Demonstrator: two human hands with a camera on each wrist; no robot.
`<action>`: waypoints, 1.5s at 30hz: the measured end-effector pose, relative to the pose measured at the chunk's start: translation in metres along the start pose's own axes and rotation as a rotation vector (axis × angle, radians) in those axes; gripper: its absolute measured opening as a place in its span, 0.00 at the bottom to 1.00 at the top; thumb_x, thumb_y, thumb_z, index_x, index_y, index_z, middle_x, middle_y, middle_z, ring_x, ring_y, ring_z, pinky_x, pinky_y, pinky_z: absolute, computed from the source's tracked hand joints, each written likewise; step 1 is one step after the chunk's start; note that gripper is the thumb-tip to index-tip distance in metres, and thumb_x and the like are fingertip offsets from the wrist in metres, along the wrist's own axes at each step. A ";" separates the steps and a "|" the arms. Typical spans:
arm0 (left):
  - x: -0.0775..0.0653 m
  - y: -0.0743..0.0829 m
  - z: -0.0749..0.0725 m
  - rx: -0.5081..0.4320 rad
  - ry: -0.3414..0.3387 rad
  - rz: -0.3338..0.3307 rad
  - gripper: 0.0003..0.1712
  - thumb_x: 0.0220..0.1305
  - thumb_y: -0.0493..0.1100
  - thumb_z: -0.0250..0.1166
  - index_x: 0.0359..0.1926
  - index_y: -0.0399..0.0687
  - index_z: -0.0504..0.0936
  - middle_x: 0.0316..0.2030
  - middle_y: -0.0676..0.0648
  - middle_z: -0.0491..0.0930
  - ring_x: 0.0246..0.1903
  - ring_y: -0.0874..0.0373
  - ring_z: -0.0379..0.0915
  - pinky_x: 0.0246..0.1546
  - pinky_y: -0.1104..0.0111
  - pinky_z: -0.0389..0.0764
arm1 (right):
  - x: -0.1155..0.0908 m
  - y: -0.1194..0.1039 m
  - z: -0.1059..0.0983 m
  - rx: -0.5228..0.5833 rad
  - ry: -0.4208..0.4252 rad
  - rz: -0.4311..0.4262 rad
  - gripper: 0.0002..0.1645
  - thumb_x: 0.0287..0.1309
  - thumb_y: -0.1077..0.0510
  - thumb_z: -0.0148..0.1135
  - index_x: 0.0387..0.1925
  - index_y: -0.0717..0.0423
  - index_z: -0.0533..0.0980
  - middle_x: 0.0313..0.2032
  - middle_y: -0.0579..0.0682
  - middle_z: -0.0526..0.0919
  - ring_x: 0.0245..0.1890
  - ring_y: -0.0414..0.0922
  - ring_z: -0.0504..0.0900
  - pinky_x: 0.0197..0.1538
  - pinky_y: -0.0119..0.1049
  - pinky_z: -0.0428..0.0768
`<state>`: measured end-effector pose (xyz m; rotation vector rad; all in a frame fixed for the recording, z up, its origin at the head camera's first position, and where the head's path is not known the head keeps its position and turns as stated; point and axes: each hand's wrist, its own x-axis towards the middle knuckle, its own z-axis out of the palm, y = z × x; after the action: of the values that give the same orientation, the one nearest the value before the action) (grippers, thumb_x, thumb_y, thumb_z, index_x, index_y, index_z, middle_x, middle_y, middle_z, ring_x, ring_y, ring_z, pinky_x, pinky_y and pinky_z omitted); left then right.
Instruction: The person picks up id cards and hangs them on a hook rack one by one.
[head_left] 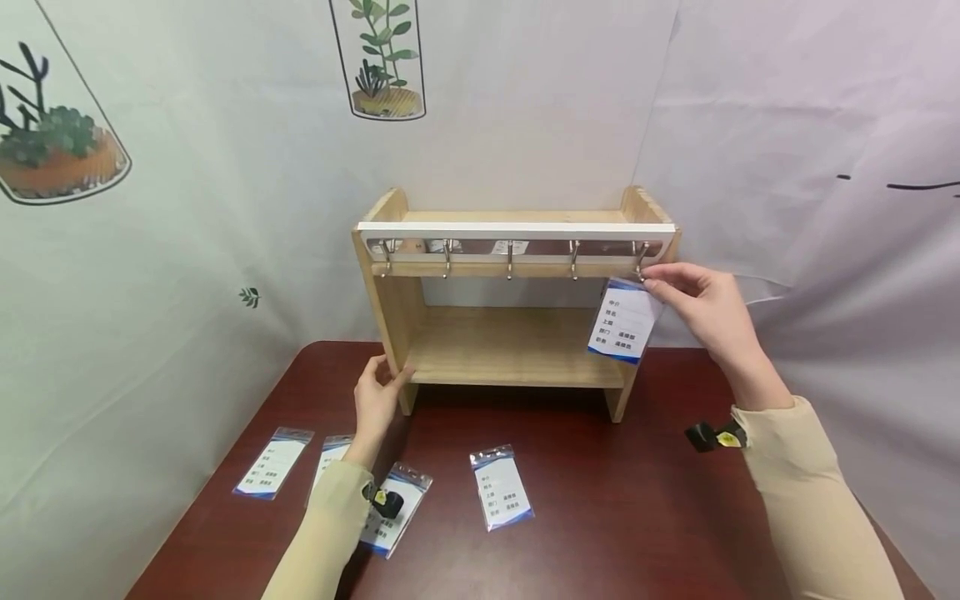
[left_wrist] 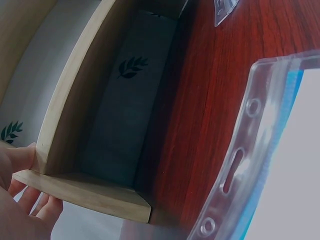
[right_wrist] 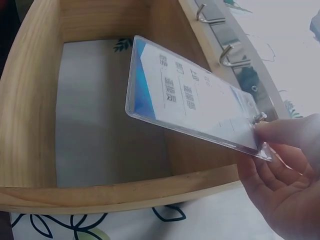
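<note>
My right hand point(head_left: 708, 312) pinches the top edge of a clear-sleeved name badge point(head_left: 624, 321) between thumb and fingers, at the rightmost hook point(head_left: 641, 258) of a wooden shelf point(head_left: 517, 346). In the right wrist view, a metal hook tip point(right_wrist: 261, 118) shows at the badge's top edge; I cannot tell how far it passes through the hole. The badge hangs tilted, its printed side facing me. Low on the shelf's left side, my left hand point(head_left: 375, 400) grips the wood, thumb on the inner side and fingers outside, as the left wrist view also shows.
Several more badges lie on the dark red table point(head_left: 600, 500): one at centre point(head_left: 502, 489), one at far left point(head_left: 273, 463), others partly under my left forearm. More hooks point(head_left: 510, 260) line the white-framed rail. A patterned cloth point(head_left: 187, 250) hangs behind.
</note>
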<state>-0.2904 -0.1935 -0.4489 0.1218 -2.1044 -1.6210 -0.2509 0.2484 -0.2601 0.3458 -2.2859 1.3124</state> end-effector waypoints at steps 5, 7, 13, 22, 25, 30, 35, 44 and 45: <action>0.000 -0.001 0.000 0.001 0.001 -0.005 0.22 0.60 0.38 0.74 0.53 0.37 0.78 0.51 0.32 0.82 0.53 0.41 0.79 0.53 0.50 0.81 | -0.002 0.000 0.001 -0.010 -0.004 0.011 0.19 0.66 0.54 0.67 0.52 0.61 0.83 0.37 0.23 0.84 0.43 0.29 0.79 0.43 0.21 0.73; 0.000 -0.002 0.001 0.006 0.002 -0.005 0.22 0.60 0.38 0.74 0.53 0.37 0.78 0.51 0.32 0.82 0.53 0.41 0.79 0.53 0.50 0.81 | -0.002 0.000 0.001 -0.010 -0.007 0.013 0.19 0.67 0.54 0.66 0.53 0.62 0.82 0.37 0.23 0.84 0.43 0.28 0.79 0.43 0.21 0.73; 0.001 -0.003 0.001 0.018 0.008 -0.004 0.22 0.60 0.39 0.74 0.53 0.38 0.78 0.50 0.33 0.83 0.53 0.41 0.80 0.52 0.50 0.81 | -0.004 0.000 0.000 -0.011 -0.021 0.015 0.20 0.67 0.52 0.66 0.54 0.61 0.82 0.39 0.26 0.84 0.43 0.28 0.80 0.43 0.20 0.74; 0.002 -0.003 0.000 0.023 0.003 -0.002 0.23 0.61 0.40 0.74 0.54 0.38 0.78 0.52 0.33 0.82 0.54 0.41 0.79 0.53 0.50 0.81 | -0.003 0.003 0.000 0.011 -0.022 -0.009 0.20 0.65 0.55 0.68 0.54 0.61 0.81 0.38 0.27 0.84 0.38 0.30 0.81 0.40 0.22 0.75; 0.003 -0.005 0.000 0.023 0.007 0.001 0.23 0.60 0.40 0.74 0.54 0.39 0.78 0.51 0.33 0.82 0.53 0.41 0.79 0.53 0.50 0.81 | -0.004 0.006 -0.001 0.034 -0.013 -0.012 0.20 0.64 0.56 0.69 0.54 0.61 0.81 0.38 0.28 0.84 0.38 0.30 0.82 0.40 0.22 0.75; 0.003 -0.006 0.000 0.021 0.010 -0.004 0.23 0.60 0.41 0.75 0.54 0.39 0.78 0.50 0.34 0.82 0.53 0.42 0.79 0.53 0.51 0.80 | -0.006 0.009 -0.003 0.028 0.004 0.001 0.20 0.63 0.56 0.70 0.54 0.62 0.81 0.37 0.27 0.84 0.37 0.29 0.82 0.40 0.21 0.75; 0.002 -0.004 0.001 0.016 0.012 -0.004 0.23 0.60 0.40 0.75 0.54 0.38 0.78 0.50 0.33 0.82 0.52 0.41 0.80 0.52 0.50 0.80 | -0.009 0.010 -0.007 0.013 0.009 0.024 0.22 0.63 0.54 0.70 0.54 0.61 0.81 0.36 0.25 0.84 0.38 0.28 0.82 0.40 0.21 0.75; 0.003 -0.005 0.000 0.027 -0.001 -0.015 0.24 0.61 0.42 0.74 0.55 0.39 0.78 0.51 0.32 0.82 0.54 0.40 0.78 0.54 0.49 0.79 | -0.015 0.014 -0.011 0.073 0.025 0.012 0.18 0.63 0.58 0.70 0.53 0.61 0.82 0.36 0.30 0.85 0.36 0.30 0.82 0.40 0.20 0.77; 0.003 -0.005 0.000 0.028 -0.001 -0.013 0.24 0.61 0.42 0.74 0.55 0.39 0.78 0.51 0.32 0.82 0.54 0.41 0.78 0.54 0.49 0.79 | -0.016 0.015 -0.011 0.081 0.025 0.009 0.18 0.63 0.58 0.70 0.52 0.60 0.82 0.37 0.31 0.85 0.36 0.30 0.83 0.41 0.20 0.77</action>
<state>-0.2941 -0.1959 -0.4524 0.1433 -2.1318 -1.5998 -0.2403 0.2653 -0.2744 0.3450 -2.2206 1.4095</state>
